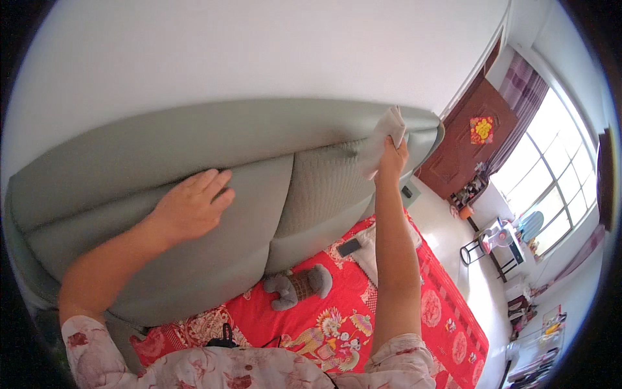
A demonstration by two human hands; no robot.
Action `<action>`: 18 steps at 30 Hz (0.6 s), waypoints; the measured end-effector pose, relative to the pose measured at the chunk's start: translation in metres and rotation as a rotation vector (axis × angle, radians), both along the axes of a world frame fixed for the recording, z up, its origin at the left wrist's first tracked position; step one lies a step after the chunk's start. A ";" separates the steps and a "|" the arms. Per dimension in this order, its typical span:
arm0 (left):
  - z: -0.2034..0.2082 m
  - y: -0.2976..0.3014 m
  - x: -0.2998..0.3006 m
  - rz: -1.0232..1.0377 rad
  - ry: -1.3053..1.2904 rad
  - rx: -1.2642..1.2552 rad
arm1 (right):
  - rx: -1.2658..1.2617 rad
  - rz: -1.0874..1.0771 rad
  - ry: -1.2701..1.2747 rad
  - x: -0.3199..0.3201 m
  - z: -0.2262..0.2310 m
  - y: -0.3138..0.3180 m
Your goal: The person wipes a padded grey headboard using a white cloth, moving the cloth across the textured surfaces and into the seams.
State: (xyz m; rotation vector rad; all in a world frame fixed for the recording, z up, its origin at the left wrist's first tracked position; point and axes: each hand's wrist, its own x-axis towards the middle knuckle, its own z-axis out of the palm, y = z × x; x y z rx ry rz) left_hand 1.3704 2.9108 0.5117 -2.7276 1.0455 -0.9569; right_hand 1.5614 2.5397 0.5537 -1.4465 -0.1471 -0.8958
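Note:
A grey-green padded headboard [220, 129] runs along the white wall in front of me. My left hand [193, 202] rests against its left part, just under the seam of the top roll, fingers stretched out and holding nothing. Farther right, my right hand [392, 157] grips a folded pale cloth [383, 133] near the headboard's upper edge. Part of the cloth sticks up above the fingers and part hangs down on the left. Beside it lies the ribbed middle panel [324, 181] of the headboard.
Below is a bed with a red patterned cover [350, 318]. On it lie a grey plush toy [299, 286], a dark phone [348, 247] and a pale pillow [367, 253]. A brown door [466, 136], a pink fan [499, 235] and a bright window [551, 165] stand to the right.

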 end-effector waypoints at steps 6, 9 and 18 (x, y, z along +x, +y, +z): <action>0.002 -0.023 0.031 -0.083 -0.050 -0.008 | 0.010 -0.242 -0.107 0.057 0.007 -0.042; -0.004 -0.025 0.040 -0.081 -0.046 -0.031 | -0.101 -0.464 0.108 0.076 0.012 -0.046; 0.007 -0.043 0.064 -0.162 -0.006 -0.022 | -0.546 -0.244 0.099 0.182 0.014 -0.035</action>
